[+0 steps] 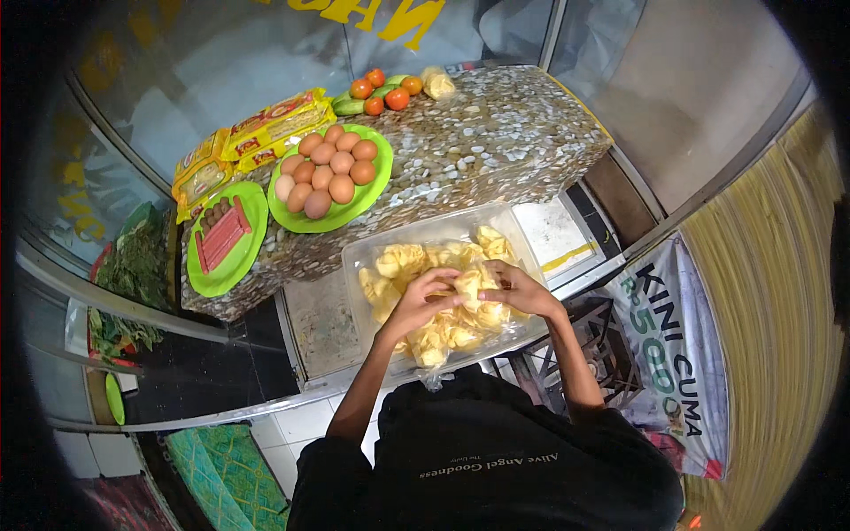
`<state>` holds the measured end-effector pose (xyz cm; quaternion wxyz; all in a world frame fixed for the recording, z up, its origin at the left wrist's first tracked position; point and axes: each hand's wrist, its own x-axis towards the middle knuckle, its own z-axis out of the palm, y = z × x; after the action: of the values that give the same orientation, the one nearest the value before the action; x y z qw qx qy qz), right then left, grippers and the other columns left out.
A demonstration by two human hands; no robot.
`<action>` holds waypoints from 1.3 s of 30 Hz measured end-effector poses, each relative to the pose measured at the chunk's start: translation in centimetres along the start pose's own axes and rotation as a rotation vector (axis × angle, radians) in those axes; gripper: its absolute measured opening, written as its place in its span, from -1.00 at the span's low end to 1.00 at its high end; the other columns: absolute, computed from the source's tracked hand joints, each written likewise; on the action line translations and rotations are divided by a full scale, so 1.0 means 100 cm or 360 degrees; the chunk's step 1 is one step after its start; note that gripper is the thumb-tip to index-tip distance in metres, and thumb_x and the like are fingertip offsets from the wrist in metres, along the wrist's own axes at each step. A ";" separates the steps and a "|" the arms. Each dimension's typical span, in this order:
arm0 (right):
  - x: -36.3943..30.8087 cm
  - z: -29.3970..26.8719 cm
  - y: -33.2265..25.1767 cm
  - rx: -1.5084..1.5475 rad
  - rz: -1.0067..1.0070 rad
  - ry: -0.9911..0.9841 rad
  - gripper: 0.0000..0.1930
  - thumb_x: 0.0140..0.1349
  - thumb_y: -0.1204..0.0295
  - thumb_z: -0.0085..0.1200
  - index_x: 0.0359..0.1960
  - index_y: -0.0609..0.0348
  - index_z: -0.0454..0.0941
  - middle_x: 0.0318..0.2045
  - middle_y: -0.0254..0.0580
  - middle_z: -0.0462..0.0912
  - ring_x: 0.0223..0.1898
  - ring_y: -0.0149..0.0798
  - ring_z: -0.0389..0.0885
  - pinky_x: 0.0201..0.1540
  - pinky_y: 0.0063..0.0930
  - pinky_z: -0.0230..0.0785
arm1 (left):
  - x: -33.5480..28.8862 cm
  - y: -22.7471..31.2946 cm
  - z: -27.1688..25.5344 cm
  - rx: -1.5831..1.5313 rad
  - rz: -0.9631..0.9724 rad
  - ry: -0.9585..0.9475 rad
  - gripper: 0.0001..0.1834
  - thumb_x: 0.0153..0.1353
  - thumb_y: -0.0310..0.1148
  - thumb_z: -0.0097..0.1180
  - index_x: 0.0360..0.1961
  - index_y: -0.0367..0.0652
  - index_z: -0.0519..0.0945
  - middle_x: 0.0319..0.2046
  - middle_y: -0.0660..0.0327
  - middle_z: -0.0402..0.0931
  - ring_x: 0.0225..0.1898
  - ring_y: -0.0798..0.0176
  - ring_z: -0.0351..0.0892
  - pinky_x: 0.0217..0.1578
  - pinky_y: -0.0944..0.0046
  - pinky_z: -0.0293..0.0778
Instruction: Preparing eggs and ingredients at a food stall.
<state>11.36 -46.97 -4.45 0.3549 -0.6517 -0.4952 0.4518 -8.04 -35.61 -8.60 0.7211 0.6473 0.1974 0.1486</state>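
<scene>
A clear plastic tub (351, 265) stands right in front of me, lined with a clear plastic bag. Pale yellow, crinkled food pieces (431, 345), shaped like folded dumplings, fill it. Above them, one pale yellow dumpling-like piece (469, 283) is pinched between my two hands. The curled fingers of my left hand (425, 299) touch its left side, and my right hand (524, 292) grips its right side with thumb and fingers. Whether thin plastic lies between the fingers and the piece is too fine to tell.
Beyond the tub runs a pebble-patterned counter (496, 133). It bears a green plate of brown eggs (323, 173), a green plate (208, 281) with red sausages and brown balls, yellow noodle packets (274, 128), tomatoes (397, 98) and cucumbers. Glass panels surround it; a printed banner (664, 354) hangs right.
</scene>
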 end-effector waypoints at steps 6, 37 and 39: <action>0.019 0.013 0.018 0.0365 -0.0181 0.0535 -0.44 0.28 0.14 0.00 0.08 0.46 0.32 -0.04 0.08 0.47 0.01 -0.15 0.42 0.07 -0.38 0.25 | 0.018 0.013 0.021 -0.0530 0.0056 0.0291 -0.46 0.12 -0.47 0.20 0.11 -0.19 0.27 -0.08 0.16 0.43 -0.06 0.32 0.45 -0.27 0.37 0.54; 0.046 -0.055 -0.057 0.0396 -0.0501 0.0804 -0.30 0.16 0.49 0.13 0.31 0.21 0.04 0.24 0.02 0.20 0.15 -0.25 0.33 0.04 -0.42 0.34 | 0.129 0.078 0.020 -0.0334 0.0402 0.0646 -0.40 0.08 -0.34 0.28 0.12 -0.27 0.34 -0.14 0.21 0.48 -0.19 0.39 0.51 -0.43 0.45 0.49; 0.061 -0.074 -0.046 0.0075 -0.0626 0.0811 -0.29 0.14 0.49 0.15 0.31 0.22 0.05 0.24 0.04 0.21 0.14 -0.25 0.35 0.04 -0.41 0.34 | 0.142 0.085 0.022 -0.0219 0.0374 0.0658 -0.39 0.10 -0.35 0.25 0.15 -0.28 0.31 -0.12 0.19 0.48 -0.21 0.37 0.53 -0.44 0.44 0.53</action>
<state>17.41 -40.04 0.78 0.5629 -0.6272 -0.4964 0.2081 5.84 -29.81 -1.25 0.6856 0.5711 0.2534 0.3737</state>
